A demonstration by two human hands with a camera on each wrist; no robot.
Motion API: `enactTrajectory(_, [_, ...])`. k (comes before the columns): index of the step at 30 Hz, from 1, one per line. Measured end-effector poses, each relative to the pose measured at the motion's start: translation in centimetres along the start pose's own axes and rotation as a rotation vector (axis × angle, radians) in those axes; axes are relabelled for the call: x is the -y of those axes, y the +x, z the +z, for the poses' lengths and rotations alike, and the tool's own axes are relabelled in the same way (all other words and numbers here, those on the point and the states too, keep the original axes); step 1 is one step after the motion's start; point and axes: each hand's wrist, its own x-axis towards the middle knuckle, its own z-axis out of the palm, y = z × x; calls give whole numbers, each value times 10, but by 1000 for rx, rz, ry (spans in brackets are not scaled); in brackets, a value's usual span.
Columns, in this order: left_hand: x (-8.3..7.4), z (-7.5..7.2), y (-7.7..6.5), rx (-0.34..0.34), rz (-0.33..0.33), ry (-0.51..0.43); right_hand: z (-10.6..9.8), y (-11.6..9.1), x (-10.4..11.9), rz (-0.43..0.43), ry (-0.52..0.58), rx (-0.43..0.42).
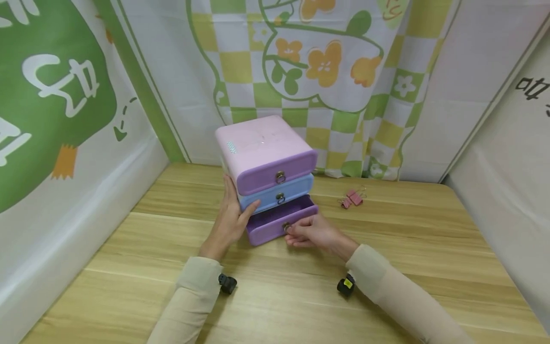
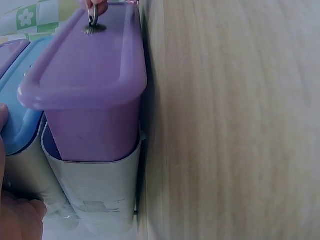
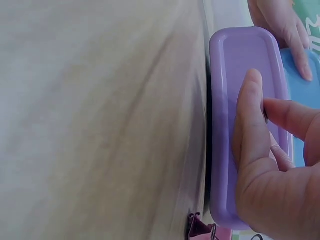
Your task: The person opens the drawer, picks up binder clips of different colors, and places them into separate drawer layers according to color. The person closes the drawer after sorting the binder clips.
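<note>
A small three-drawer cabinet (image 1: 266,138) with a pink top stands on the table. Its top drawer (image 1: 262,177) is purple and the middle drawer (image 1: 296,188) is blue; both are closed. The purple bottom drawer (image 1: 268,233) is pulled partly out, and no contents show in the part I can see. My left hand (image 1: 225,224) holds the cabinet's left side, its thumb lying across the blue drawer's front. With thumb and finger, my right hand (image 1: 315,233) pinches the brass ring pull (image 2: 94,20) of the bottom drawer. In the right wrist view that hand mostly hides the ring.
Pink binder clips (image 1: 353,198) lie on the wooden table (image 1: 172,239) to the right of the cabinet. Behind it hangs a green-and-yellow checked curtain (image 1: 275,102). White printed panels (image 1: 142,143) stand along the table's sides.
</note>
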Motion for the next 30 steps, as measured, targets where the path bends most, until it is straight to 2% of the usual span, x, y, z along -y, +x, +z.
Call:
enactTrajectory(10, [-2,-1,1,21,-20,-2,-4,-24,-6,22,-12,34])
enactTrajectory(22, [-3,-3,1,-29,-29,5,-12,-47,-11,36,-93,142])
enactTrajectory(26, [-4,-4,2,-39,-29,6,-24,-53,-5,12,-154,180])
enactTrajectory(30, [-2,-10,4,-46,2,-36,-46,-64,15,-30,-231,165])
